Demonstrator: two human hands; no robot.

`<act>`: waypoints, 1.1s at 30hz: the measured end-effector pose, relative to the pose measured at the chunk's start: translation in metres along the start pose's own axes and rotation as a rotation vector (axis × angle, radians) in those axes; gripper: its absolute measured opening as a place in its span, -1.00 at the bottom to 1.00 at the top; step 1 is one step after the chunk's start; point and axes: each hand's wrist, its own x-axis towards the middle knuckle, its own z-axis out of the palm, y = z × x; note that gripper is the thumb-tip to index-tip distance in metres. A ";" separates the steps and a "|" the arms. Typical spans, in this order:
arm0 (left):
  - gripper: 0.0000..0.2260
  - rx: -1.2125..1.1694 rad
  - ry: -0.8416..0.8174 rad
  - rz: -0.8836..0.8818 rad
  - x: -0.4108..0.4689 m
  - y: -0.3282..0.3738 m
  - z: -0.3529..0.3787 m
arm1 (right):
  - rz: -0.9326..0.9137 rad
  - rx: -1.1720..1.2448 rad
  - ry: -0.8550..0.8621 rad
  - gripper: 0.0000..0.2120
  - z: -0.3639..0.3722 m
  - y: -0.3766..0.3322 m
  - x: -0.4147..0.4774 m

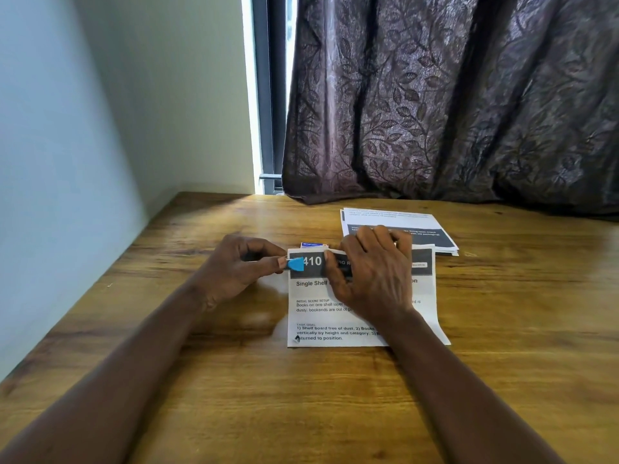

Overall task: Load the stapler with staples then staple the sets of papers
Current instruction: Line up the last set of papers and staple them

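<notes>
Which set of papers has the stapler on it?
The near set headed 410: the left hand holds the blue stapler at its top-left corner. The far stack by the curtain has none.

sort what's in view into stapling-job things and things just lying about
For the job: small blue stapler in the left hand; white printed paper set gripped by the right hand; further stack of printed papers; small blue-and-white box, probably staples.
Just there: dark leaf-patterned curtain; pale wall.

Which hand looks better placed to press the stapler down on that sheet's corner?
Left. The left hand grips the blue stapler right at the top-left corner of the paper set, while the right hand pinches the paper's top edge, apparently steadying it.
</notes>
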 end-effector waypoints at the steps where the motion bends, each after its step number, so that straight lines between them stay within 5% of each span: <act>1: -0.89 -0.007 -0.011 -0.002 0.000 -0.002 -0.001 | -0.005 0.001 -0.005 -0.69 0.000 0.000 0.000; 13: -0.81 0.041 -0.015 0.028 -0.001 -0.011 0.000 | -0.054 -0.021 -0.126 -0.53 -0.005 -0.003 0.001; 29: -0.80 0.235 0.083 0.087 -0.002 -0.013 0.005 | -0.002 0.018 -0.143 -0.67 -0.001 -0.001 0.000; 33: -0.79 0.282 0.212 0.145 -0.002 -0.011 -0.001 | 0.023 0.047 -0.149 -0.71 0.001 -0.001 0.001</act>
